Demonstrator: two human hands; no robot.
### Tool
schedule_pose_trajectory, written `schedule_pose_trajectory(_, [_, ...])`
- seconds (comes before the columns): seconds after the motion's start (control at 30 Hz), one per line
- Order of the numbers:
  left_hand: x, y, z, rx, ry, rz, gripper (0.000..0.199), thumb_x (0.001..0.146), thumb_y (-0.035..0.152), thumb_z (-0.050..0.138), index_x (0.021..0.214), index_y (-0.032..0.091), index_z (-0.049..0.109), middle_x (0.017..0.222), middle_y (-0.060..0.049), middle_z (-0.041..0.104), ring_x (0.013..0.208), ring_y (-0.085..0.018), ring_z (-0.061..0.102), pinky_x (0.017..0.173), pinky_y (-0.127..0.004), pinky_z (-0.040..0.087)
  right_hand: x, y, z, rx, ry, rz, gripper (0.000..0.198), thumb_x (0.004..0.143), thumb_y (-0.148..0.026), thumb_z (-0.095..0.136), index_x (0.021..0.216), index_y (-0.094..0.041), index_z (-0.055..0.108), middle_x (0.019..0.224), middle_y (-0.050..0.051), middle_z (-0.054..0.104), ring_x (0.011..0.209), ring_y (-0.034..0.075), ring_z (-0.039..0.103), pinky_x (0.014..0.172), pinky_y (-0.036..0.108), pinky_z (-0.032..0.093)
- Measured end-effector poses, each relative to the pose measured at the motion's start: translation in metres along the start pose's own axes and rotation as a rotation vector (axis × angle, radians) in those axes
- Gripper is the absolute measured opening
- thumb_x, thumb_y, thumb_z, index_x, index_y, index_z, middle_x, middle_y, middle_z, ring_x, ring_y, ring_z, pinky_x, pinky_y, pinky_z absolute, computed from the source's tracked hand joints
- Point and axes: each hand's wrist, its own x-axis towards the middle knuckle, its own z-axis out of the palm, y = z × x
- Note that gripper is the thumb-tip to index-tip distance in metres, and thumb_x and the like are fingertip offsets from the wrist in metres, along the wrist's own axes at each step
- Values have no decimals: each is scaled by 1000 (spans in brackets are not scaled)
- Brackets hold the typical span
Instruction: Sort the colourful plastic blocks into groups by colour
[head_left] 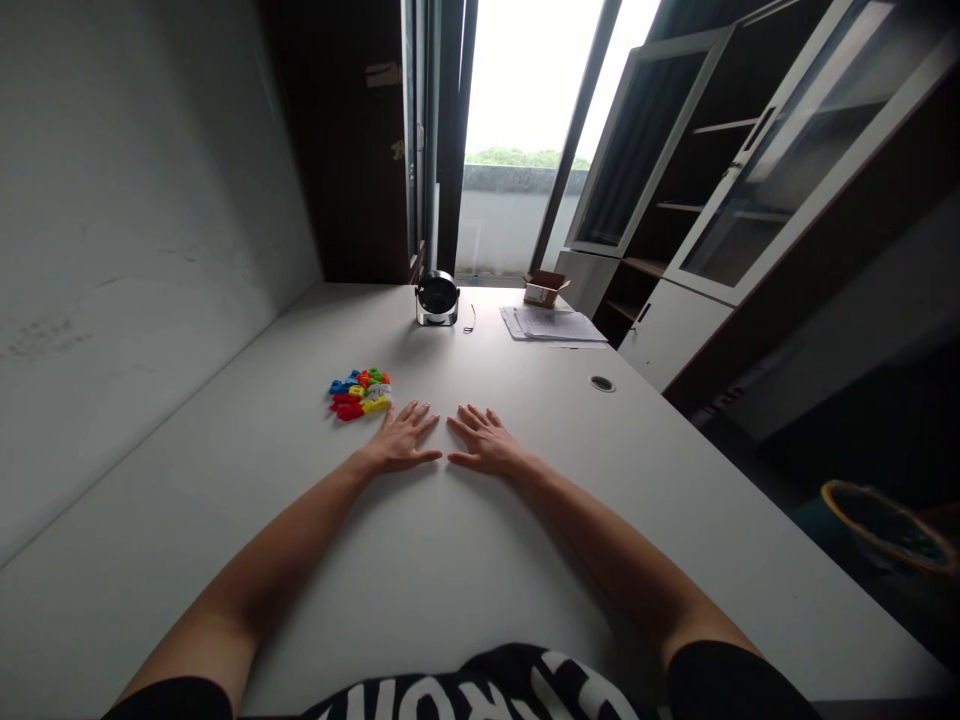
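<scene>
My left hand [405, 438] lies flat on the white table [442, 560], fingers spread, holding nothing. Beside it, my right hand [486, 440] rests palm down in the same way, its thumb tip close to the left one. Just beyond and to the left of my left hand is a heap of small colourful plastic pieces [358, 394] in red, yellow, blue, green, orange and white. The exact shape of the single pieces is too small to make out. My left little finger is very near the heap's right edge.
A round black device on a stand [436, 298] is at the back, with a thin cord [471, 320] next to it. Papers [555, 324] and an open cardboard box [544, 288] lie at the back right. A cable hole [602, 384] is at right. A wall [150, 250] borders the left.
</scene>
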Motion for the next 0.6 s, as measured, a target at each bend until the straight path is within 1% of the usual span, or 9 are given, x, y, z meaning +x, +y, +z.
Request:
schedule_pose_trajectory(0.13, [0, 1, -1, 5, -10, -1, 88, 88, 82, 36, 162, 35, 25, 171, -6, 14, 157, -37, 6, 121, -66, -3, -1, -1, -1, 2, -24, -4, 91, 88, -85, 39, 162, -33, 27, 170, 7, 14, 156, 34, 11, 125, 55, 5])
schedule_pose_trajectory(0.37, [0, 1, -1, -3, -33, 7, 89, 88, 83, 38, 162, 36, 22, 171, -6, 13, 157, -38, 10, 121, -66, -4, 2, -4, 0, 5, -55, 40, 93, 88, -86, 35, 163, -32, 23, 170, 10, 9, 157, 35, 5, 124, 60, 1])
schedule_pose_trajectory(0.6, [1, 3, -2, 0, -40, -13, 91, 86, 85, 38, 162, 36, 24, 171, -6, 13, 157, -37, 10, 122, -64, -3, 2, -8, -3, -11, -88, 57, 95, 88, -88, 31, 164, -30, 20, 170, 10, 5, 157, 34, 3, 124, 59, 0])
